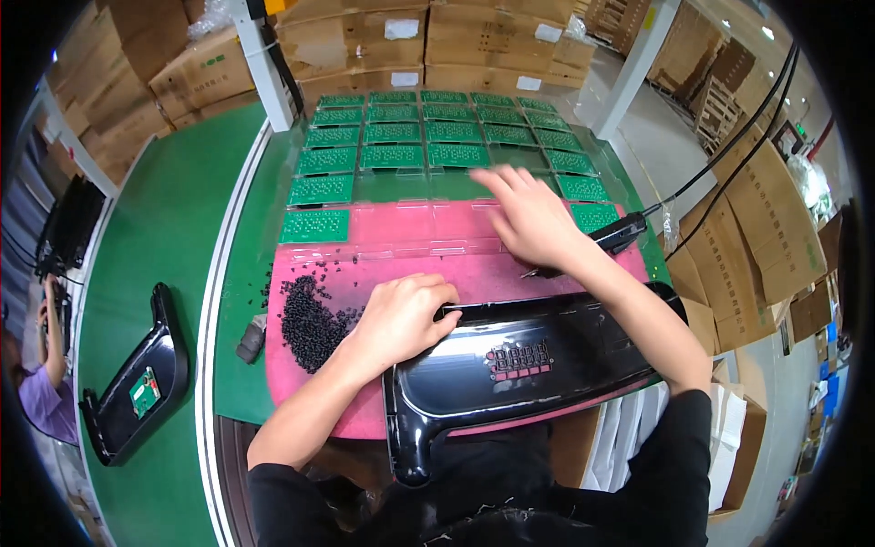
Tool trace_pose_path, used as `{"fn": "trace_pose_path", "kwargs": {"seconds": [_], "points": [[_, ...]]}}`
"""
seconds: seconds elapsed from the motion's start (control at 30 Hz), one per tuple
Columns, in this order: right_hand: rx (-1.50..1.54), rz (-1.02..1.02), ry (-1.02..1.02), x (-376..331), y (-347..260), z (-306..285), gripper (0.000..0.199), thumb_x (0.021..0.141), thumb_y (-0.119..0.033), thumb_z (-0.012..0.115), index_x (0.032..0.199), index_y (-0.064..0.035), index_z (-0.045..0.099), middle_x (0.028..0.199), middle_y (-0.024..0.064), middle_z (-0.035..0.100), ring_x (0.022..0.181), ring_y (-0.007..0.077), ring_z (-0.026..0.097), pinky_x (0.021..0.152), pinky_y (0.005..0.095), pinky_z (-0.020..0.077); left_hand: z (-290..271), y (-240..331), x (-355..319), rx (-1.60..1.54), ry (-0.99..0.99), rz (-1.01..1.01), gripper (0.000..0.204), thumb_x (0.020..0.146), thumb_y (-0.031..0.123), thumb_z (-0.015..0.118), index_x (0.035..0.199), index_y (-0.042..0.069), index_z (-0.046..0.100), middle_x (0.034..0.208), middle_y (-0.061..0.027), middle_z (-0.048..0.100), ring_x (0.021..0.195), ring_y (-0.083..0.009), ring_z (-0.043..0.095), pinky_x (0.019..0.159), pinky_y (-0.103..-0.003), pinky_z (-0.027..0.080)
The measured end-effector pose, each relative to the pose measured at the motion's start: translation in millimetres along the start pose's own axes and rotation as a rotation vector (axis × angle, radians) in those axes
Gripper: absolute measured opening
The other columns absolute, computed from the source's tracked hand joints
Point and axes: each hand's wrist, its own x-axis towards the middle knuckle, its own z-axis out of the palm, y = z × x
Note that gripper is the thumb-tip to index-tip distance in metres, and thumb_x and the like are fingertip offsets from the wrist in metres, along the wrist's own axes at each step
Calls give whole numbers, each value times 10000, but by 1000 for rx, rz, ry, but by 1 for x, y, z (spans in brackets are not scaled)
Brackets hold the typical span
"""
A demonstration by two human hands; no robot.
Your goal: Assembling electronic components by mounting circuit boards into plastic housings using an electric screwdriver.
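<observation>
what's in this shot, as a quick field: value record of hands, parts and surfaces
left hand: fist resting on the upper edge of the black plastic housing
right hand: fingers spread over the clear tray of green circuit boards
mat: pink, under the housing
small parts: pile of black pieces beside the left hand
belt: green, carrying a second black housing
background: cardboard boxes

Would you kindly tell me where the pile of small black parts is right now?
In the head view, the pile of small black parts lies on the pink mat, at its left side, just left of the left hand and the black plastic housing.
</observation>
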Motion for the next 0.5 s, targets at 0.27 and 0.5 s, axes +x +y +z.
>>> {"fn": "trace_pose_path", "kwargs": {"seconds": [0.27,0.5], "points": [[-185,124,-129,43,47,84,544,941,-327,529,1382,-14,474,1504,162,393,1382,340,356,1128,507,293,3,-3,4,29,115,-42,181,783,219,753,865,60,726,847,-86,688,814,-296,681,687,-412,550],[-70,-125,368,30,20,24,380,790,-34,649,1164,-11,581,1243,118,582,1228,299,513,1053,430,362,-5,2,3,28,357,42,548,654,117,844,1155,47,633,1144,-121,589,1048,-327,575,886,-417,509]]}}
